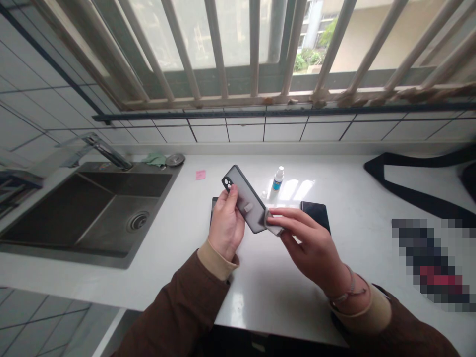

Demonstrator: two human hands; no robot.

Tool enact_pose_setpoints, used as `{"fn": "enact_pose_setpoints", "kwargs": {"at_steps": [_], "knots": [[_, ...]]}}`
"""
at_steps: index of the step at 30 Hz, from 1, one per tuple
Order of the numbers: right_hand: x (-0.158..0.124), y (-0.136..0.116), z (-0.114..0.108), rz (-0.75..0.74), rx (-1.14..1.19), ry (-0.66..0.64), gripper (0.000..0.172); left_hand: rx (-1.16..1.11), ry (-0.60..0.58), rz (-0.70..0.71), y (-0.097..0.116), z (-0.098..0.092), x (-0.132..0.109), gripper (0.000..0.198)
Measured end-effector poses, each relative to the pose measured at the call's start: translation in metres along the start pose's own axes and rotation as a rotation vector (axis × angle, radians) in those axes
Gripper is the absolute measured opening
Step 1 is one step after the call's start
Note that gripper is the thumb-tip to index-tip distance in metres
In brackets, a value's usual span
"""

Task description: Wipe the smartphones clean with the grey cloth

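Observation:
My left hand is closed around a phone case, thumb on its face near the camera cutouts. The case has a frosted translucent back and a black rim, and it is tilted above the counter. My right hand pinches a small greyish cloth against the case's lower right end. Behind them stands a small white bottle with a blue label. A dark, flat, phone-like object lies beyond my right hand. Another dark flat object is mostly hidden behind my left hand.
At the left is a steel sink with a faucet. A green cloth and a round metal strainer lie behind it. A pink note is on the white counter. A black strap lies at the right.

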State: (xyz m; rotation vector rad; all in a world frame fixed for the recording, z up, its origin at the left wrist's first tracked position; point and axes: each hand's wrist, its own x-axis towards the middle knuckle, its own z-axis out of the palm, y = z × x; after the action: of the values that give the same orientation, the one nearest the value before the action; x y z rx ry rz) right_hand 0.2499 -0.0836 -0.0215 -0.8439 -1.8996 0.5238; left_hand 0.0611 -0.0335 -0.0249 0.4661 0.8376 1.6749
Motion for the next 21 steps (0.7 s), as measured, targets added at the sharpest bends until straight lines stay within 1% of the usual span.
{"fn": "enact_pose_setpoints", "kwargs": {"at_steps": [2,4,6,8,11,14,17,19,21], "knots": [[0.0,0.004,0.001,0.177,0.069,0.052,0.029,-0.024,-0.024,-0.042,0.002,0.004,-0.004,0.034],[-0.001,0.01,0.003,0.375,0.192,0.059,0.024,-0.015,-0.041,-0.061,0.003,0.007,-0.009,0.038],[-0.004,0.016,0.007,0.547,0.329,0.033,0.026,0.008,-0.053,-0.056,0.004,0.009,-0.014,0.041],[-0.007,0.021,0.011,0.659,0.45,0.004,0.03,0.037,-0.069,-0.024,0.004,0.009,-0.018,0.042],[-0.007,0.021,0.015,0.769,0.623,-0.001,0.036,0.118,-0.076,0.067,0.002,0.007,-0.021,0.048],[-0.005,0.018,0.017,0.85,0.77,0.005,0.04,0.24,-0.067,0.234,0.0,0.004,-0.024,0.048],[-0.003,0.014,0.019,0.886,0.832,-0.031,0.04,0.342,-0.096,0.433,-0.003,0.0,-0.026,0.042],[-0.003,0.011,0.021,0.887,0.84,-0.073,0.04,0.38,-0.132,0.517,-0.005,-0.002,-0.026,0.043],[-0.002,0.007,0.021,0.88,0.837,-0.121,0.041,0.393,-0.134,0.565,-0.006,-0.004,-0.024,0.045]]}}
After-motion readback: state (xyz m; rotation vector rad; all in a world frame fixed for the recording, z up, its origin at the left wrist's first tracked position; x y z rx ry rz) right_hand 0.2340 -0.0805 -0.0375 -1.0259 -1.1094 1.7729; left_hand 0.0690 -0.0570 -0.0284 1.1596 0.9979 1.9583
